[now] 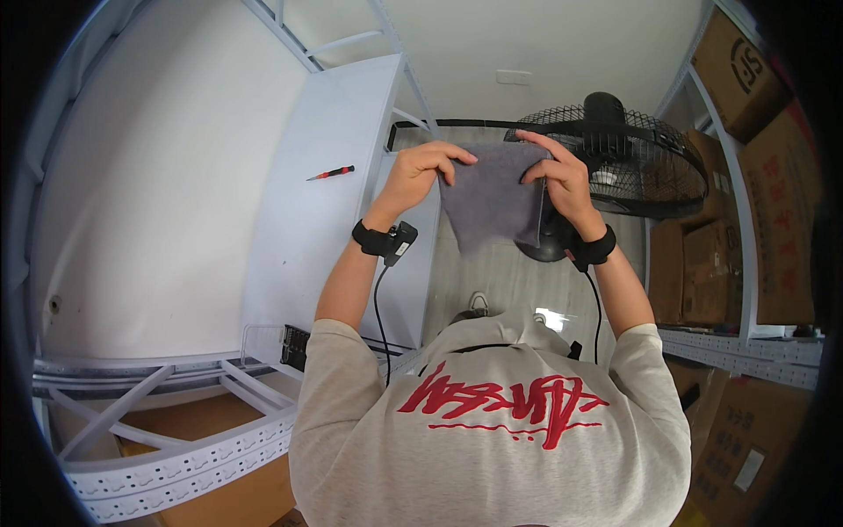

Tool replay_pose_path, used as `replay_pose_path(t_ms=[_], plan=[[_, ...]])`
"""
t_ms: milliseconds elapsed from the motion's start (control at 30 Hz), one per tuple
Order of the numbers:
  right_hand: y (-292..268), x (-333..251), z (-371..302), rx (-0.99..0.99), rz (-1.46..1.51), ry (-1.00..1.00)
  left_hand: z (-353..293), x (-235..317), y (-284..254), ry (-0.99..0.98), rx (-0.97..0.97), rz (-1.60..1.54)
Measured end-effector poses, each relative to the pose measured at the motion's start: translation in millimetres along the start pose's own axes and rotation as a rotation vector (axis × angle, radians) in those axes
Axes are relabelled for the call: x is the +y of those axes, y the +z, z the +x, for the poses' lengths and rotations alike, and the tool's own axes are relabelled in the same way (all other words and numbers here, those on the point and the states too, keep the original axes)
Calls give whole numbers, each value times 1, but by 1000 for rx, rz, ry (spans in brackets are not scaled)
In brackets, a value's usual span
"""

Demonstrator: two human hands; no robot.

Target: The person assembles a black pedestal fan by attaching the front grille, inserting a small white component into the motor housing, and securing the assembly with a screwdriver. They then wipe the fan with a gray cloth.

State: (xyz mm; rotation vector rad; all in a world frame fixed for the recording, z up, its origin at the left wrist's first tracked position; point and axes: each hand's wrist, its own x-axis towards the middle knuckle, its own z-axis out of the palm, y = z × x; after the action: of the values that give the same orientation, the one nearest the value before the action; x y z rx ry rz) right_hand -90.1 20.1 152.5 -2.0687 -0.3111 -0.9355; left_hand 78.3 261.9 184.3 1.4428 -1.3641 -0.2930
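A grey cloth point(493, 198) hangs spread between my two hands, held by its upper corners in front of me. My left hand point(423, 174) pinches the upper left corner, thumb and fingers closed on it. At the upper right corner, my right hand point(564, 176) grips the edge, its index finger stretched out along the top. Each wrist wears a black strap with a cable; the left one carries a small black device point(401, 243). The cloth's lower edge hangs loose and uneven.
A red and black screwdriver point(330, 173) lies on the white shelf point(290, 228) to the left. Beyond my right hand stands a black floor fan point(615, 154). Cardboard boxes point(709, 268) fill the rack on the right. A black slotted item point(295, 347) sits near my left elbow.
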Motion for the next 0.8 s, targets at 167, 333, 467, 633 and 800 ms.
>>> replay_pose_path(t_ms=[167,333,467,633,800], plan=[[-1,9,-7,48,280,246,4,-6,13,15,119,-101],[1,-4,-10,86,443,579,3,-11,15,-295,85,-228],[-2,8,-39,-59,534,965,-1,-25,24,-645,47,-472],[-12,6,-53,91,405,910,6,-40,35,-678,-56,-921],[-51,-24,-7,274,75,587,62,-12,55,-349,29,-627]])
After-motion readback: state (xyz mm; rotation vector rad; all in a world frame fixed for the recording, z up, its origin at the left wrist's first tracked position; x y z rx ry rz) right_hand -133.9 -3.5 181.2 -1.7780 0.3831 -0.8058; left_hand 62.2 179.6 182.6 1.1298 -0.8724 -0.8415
